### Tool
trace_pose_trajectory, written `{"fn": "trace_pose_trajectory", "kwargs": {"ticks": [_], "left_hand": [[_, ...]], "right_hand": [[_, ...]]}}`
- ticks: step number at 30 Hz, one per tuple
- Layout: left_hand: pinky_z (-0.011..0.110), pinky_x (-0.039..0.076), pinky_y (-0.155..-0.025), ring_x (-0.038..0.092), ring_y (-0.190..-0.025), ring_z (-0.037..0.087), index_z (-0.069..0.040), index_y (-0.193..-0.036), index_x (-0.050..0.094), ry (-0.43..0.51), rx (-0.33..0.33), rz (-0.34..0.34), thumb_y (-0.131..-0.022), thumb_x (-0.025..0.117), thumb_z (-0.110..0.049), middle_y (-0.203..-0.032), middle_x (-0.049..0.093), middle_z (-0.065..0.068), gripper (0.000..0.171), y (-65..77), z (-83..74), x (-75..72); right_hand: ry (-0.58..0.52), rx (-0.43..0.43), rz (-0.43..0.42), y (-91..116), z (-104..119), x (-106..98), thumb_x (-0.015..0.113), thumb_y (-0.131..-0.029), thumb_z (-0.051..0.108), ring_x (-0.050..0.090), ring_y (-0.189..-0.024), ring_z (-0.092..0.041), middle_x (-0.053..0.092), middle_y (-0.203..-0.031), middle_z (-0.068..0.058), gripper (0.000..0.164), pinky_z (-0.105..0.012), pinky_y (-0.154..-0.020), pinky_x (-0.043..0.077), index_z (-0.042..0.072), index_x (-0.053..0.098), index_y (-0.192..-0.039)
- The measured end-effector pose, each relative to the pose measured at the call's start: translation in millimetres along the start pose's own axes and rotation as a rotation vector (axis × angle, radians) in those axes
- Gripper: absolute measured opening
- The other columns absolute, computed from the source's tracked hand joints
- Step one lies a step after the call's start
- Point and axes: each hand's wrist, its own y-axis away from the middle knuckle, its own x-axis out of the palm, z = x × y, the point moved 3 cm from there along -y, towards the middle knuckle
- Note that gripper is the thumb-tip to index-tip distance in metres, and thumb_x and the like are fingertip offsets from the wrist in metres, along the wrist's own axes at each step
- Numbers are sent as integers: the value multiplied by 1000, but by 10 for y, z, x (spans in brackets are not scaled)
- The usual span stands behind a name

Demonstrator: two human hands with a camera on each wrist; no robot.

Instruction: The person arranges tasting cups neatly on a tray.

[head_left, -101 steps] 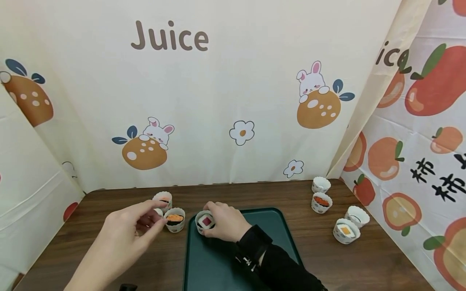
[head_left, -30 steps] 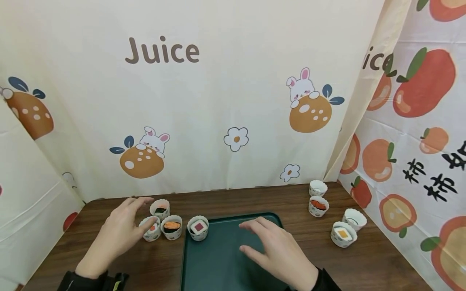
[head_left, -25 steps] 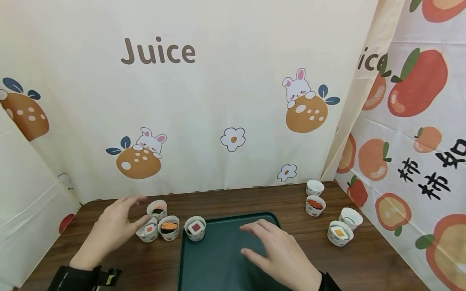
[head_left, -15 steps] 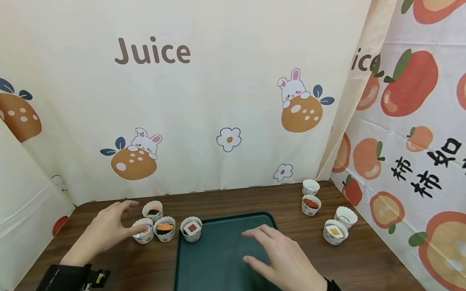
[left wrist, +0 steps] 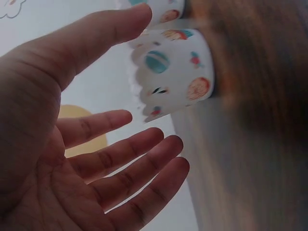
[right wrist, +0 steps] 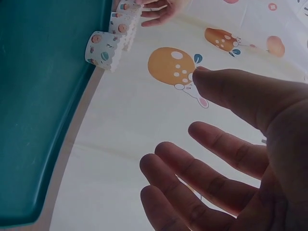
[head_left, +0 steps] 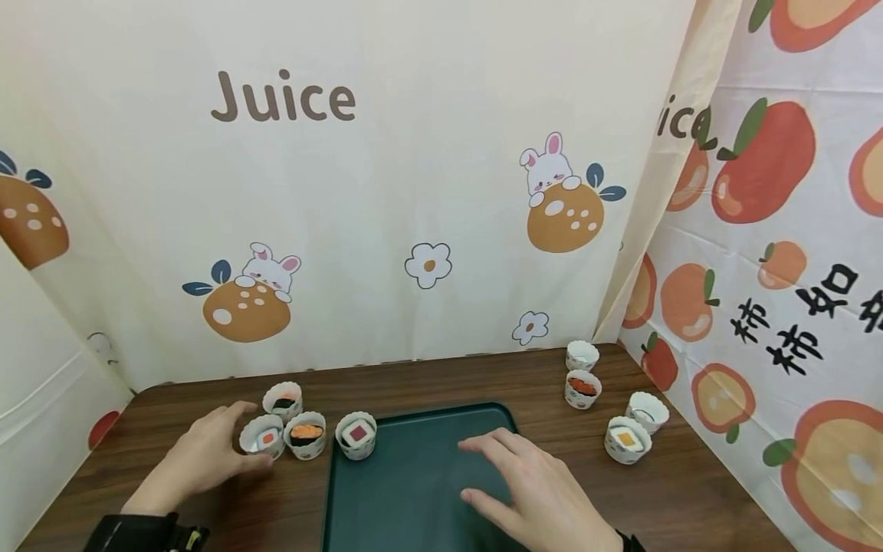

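My left hand (head_left: 200, 460) is beside the leftmost patterned paper cup (head_left: 247, 438), its thumb at the near side and its fingers behind. That cup holds a white sushi piece with an orange centre. In the left wrist view the fingers stand apart and the thumb overlaps the cup (left wrist: 180, 77); I cannot tell whether it touches. Two more cups stand close by: one with orange-topped sushi (head_left: 306, 436), one with pink-topped sushi (head_left: 283, 399). A cup with red-centred white sushi (head_left: 356, 435) is at the tray's back left corner. My right hand (head_left: 534, 491) hovers, fingers spread, above the green tray (head_left: 407, 498).
On the right of the wooden table (head_left: 662, 491) stand a cup with red-topped sushi (head_left: 582, 389), a cup with yellow-centred sushi (head_left: 627, 439) and two white cups (head_left: 582, 355) whose contents are hidden or absent. A printed curtain (head_left: 414, 176) rises behind the table's back edge.
My right hand has let go of the red-centred sushi's cup and moved right over the tray. My left hand has come down beside the leftmost cup. The head view has turned right.
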Motion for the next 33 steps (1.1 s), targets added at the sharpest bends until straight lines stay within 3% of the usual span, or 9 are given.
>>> {"fn": "trace_pose_trajectory", "kwargs": {"ticks": [10, 19, 33], "left_hand": [[47, 57, -77, 67, -95, 26, 7, -128, 62, 21, -16, -34, -81, 94, -40, -110, 73, 14, 74, -2, -11, 126], [55, 58, -78, 67, -96, 32, 9, -134, 58, 10, -74, -29, -82, 90, -45, -114, 71, 24, 82, -83, -31, 230], [42, 52, -65, 64, -84, 25, 7, -125, 59, 30, -87, -97, -84, 89, -31, -103, 71, 17, 64, -14, -53, 258]], "right_hand": [[1, -25, -32, 6, -7, -39, 76, -99, 47, 70, -101, -4, 70, -124, 14, 42, -27, -74, 59, 28, 68, -136], [11, -1, -28, 5, -38, -70, 78, -98, 45, 69, -98, -2, 70, -125, 14, 43, -27, -73, 58, 28, 68, -135], [-36, 28, -20, 11, -70, -82, 77, -99, 46, 68, -99, -1, 69, -124, 15, 42, -23, -69, 54, 29, 68, -135]]}}
